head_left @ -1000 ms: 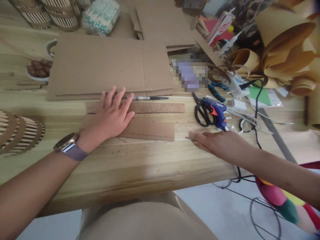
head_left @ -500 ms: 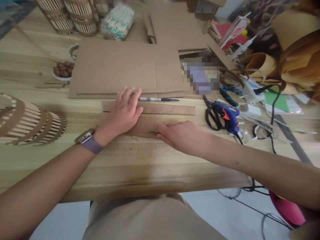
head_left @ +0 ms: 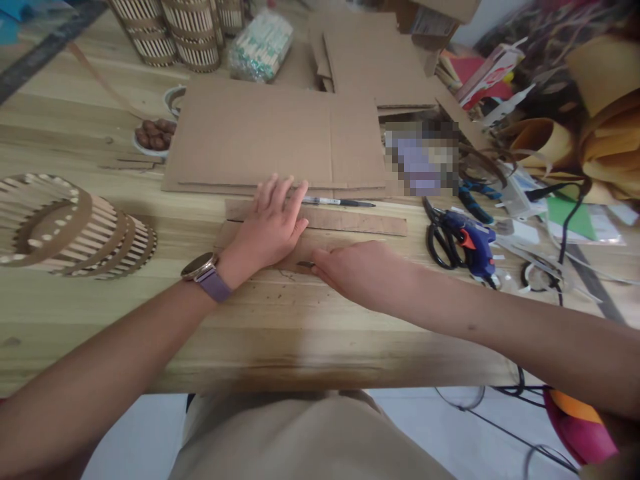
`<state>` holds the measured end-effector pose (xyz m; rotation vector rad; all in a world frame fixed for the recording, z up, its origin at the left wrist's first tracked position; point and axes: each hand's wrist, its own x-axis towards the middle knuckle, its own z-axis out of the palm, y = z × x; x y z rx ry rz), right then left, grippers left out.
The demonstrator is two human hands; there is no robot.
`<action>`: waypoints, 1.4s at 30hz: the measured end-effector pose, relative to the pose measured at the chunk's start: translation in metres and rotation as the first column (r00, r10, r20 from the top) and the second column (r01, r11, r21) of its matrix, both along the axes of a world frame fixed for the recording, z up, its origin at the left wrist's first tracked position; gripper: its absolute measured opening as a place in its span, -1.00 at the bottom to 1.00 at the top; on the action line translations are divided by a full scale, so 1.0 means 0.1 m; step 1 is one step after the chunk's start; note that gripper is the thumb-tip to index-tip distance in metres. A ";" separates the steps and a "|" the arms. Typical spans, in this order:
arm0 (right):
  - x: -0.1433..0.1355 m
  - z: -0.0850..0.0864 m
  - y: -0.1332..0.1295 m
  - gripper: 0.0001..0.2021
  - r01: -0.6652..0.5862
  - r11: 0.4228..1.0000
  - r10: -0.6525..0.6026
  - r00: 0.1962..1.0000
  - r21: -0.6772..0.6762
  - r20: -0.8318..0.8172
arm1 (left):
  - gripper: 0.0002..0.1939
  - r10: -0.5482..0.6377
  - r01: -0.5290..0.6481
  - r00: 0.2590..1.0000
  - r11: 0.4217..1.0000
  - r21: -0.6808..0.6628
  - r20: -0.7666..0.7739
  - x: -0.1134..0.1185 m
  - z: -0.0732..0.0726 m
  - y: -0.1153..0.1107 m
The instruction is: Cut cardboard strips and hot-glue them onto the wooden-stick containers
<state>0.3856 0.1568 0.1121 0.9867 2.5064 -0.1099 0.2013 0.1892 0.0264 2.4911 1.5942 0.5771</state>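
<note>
My left hand (head_left: pixel 273 227) lies flat with fingers spread, pressing on narrow cardboard strips. Its fingertips reach the near edge of a large cardboard sheet (head_left: pixel 255 137), beside a pen (head_left: pixel 343 202). A cut cardboard strip (head_left: pixel 360 223) sticks out to the right from beneath this hand. My right hand (head_left: pixel 350 270) is closed around a small dark blade (head_left: pixel 306 265), whose tip points left on the nearer cardboard piece (head_left: pixel 299 255). The blade's handle is hidden in the fist. Small dark scraps are scattered on the wood just below.
Black-handled scissors (head_left: pixel 443 243) and a blue glue gun (head_left: pixel 473 243) lie to the right, near pliers (head_left: pixel 477 201) and cables. A stick-and-cardboard basket (head_left: pixel 107 230) rests on its side at left. Behind are a bowl of brown nuts (head_left: pixel 154 135) and a bagged bundle of sticks (head_left: pixel 263 47).
The view has shifted, so the table's things sit farther right. Against the cardboard, my right hand and the blade have moved left, closer to my left hand, which stays pressed down.
</note>
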 end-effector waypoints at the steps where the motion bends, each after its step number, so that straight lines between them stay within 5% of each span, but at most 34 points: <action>1: 0.00 0.00 0.00 -0.75 -0.004 1.000 0.004 1.000 -0.002 -0.005 | -0.37 0.001 -0.001 1.000 1.000 0.005 0.000 0.01 0.00 0.00; 6: -0.06 0.01 0.01 -0.81 -0.046 0.999 0.046 0.999 0.018 0.013 | -0.38 0.011 -0.011 1.000 0.999 0.030 0.002 0.03 0.01 -0.02; 15: -0.09 0.06 -0.01 -0.60 -0.184 0.978 0.170 0.976 0.103 0.133 | -0.37 -0.013 0.013 1.000 0.999 0.038 -0.001 0.00 0.00 -0.02; 27: 0.61 0.09 -0.08 -0.76 -0.083 0.994 0.078 0.995 0.076 0.057 | -0.39 -0.026 0.026 1.000 0.999 0.023 -0.016 -0.01 0.04 -0.03; 34: 0.88 0.07 -0.16 -0.71 -0.059 0.988 0.046 0.994 0.141 0.094 | -0.40 -0.025 0.025 0.999 1.000 0.017 -0.042 -0.01 0.04 -0.03; 42: 1.01 0.19 -0.20 -0.52 0.076 0.997 -0.077 0.957 0.013 0.278 | -0.40 -0.017 0.019 0.998 1.000 0.025 -0.053 -0.02 0.02 -0.02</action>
